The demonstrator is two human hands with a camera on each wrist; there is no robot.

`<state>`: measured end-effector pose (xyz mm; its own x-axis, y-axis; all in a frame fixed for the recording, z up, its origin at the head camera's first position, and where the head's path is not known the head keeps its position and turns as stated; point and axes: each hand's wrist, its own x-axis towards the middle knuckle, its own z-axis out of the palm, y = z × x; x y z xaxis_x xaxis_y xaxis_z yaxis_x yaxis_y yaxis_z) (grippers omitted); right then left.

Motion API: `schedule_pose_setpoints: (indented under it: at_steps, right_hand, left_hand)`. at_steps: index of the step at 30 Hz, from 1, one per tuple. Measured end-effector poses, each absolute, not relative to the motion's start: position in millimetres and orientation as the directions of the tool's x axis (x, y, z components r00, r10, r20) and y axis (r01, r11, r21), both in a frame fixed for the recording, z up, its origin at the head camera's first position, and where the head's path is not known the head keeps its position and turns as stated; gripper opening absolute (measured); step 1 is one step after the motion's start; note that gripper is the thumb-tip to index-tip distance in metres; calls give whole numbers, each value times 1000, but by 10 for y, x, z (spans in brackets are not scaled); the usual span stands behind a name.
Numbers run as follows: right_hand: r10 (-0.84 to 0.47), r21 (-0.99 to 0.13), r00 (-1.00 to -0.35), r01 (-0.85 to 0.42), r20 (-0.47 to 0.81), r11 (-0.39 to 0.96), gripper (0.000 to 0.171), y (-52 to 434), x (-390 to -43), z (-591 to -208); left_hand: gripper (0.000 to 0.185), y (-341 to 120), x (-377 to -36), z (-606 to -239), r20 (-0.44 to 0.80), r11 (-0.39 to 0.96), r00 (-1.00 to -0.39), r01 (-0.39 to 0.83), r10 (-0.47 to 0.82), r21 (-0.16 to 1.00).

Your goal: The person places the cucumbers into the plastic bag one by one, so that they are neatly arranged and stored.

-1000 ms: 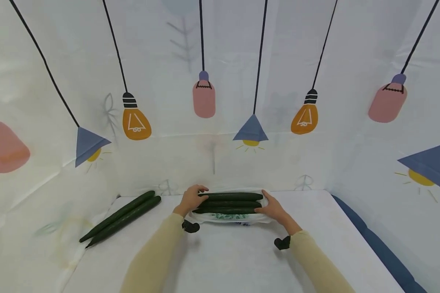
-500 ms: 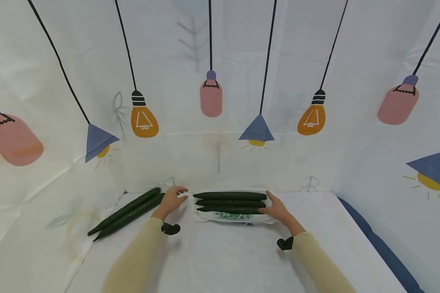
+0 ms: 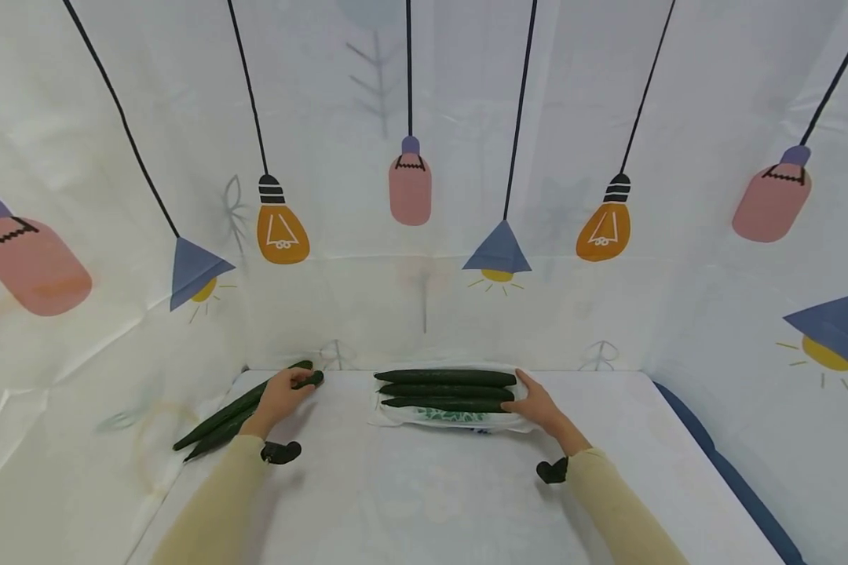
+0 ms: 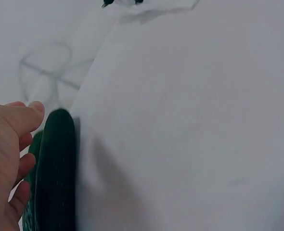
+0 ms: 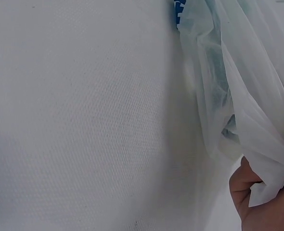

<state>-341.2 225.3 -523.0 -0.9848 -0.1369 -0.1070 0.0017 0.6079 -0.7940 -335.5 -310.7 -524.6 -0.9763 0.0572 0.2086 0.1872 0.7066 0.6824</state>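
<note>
Two long dark-green cucumbers [image 3: 215,430] lie side by side at the table's left, slanting away from me. My left hand [image 3: 280,400] is over their far ends; in the left wrist view its fingers [image 4: 26,166] are loosely bent beside the nearer cucumber [image 4: 58,168], not closed round it. Three more cucumbers [image 3: 445,391] lie in a row on a white plastic bag [image 3: 403,416] with green print. My right hand [image 3: 537,404] holds the bag's right end, thumb by the front cucumber's tip. In the right wrist view, thin plastic [image 5: 257,110] runs between its fingers and thumb.
The white table [image 3: 424,486] ends at a white sheet wall [image 3: 339,306] printed with hanging lamps, which also closes in the left and right sides. A dark-blue padded edge [image 3: 728,471] runs along the table's right. Each wrist wears a black camera strap [image 3: 280,452].
My left hand has let go of the bag's left end and moved left to the two cucumbers. My right hand stays at the bag's right end. The head view has shifted slightly left.
</note>
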Motion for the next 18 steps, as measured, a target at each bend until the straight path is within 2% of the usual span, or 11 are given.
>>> schedule_pose_setpoints:
  at_steps: [11,18]
  right_hand:
    - [-151,-791,-983,-9,-106,611,92,2245,-3414,-5199]
    - [-143,-787,-984,-8,-102,617,93,2252,-3410,-5208]
  left_hand:
    - [36,-3603,-3084,-5303,169,754,-986,110,-1,648]
    - [35,-3701,-2977,-5325,204,778,-979,112,-21,618]
